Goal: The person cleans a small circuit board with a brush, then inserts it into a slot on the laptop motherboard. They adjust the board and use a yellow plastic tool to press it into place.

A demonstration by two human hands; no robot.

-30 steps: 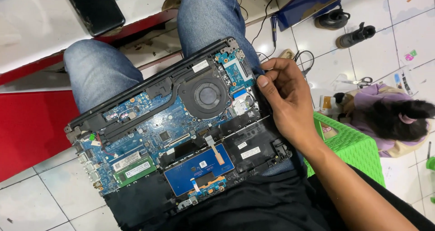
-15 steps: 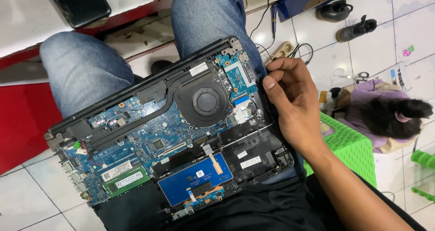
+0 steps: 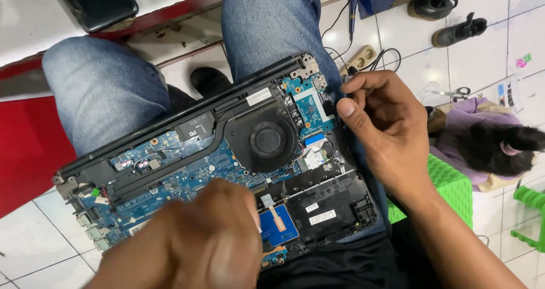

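An open laptop [image 3: 187, 153] lies across my jeans-clad lap with its bottom cover off. A blue mainboard, a round black fan [image 3: 267, 138] and a black heat pipe are exposed. My right hand [image 3: 383, 130] is at the laptop's right edge beside a small blue daughterboard [image 3: 309, 104]. Its thumb presses on the rim and its fingers are curled. My left hand [image 3: 193, 243] is blurred and hovers fist-like over the lower left of the board, next to the blue touchpad board [image 3: 278, 224]. Whether it holds anything is hidden.
A black tablet [image 3: 93, 2] lies on the white ledge at top left, above a red panel [image 3: 22, 147]. On the tiled floor are a power strip [image 3: 363, 56], scissors [image 3: 451, 92], black shoes [image 3: 460, 28] and a green stool [image 3: 448, 192]. A dark-haired person in purple [image 3: 488, 141] is at right.
My left hand has come into view from below over the board. My right hand has shifted up along the right edge and curled its fingers. The view has moved closer.
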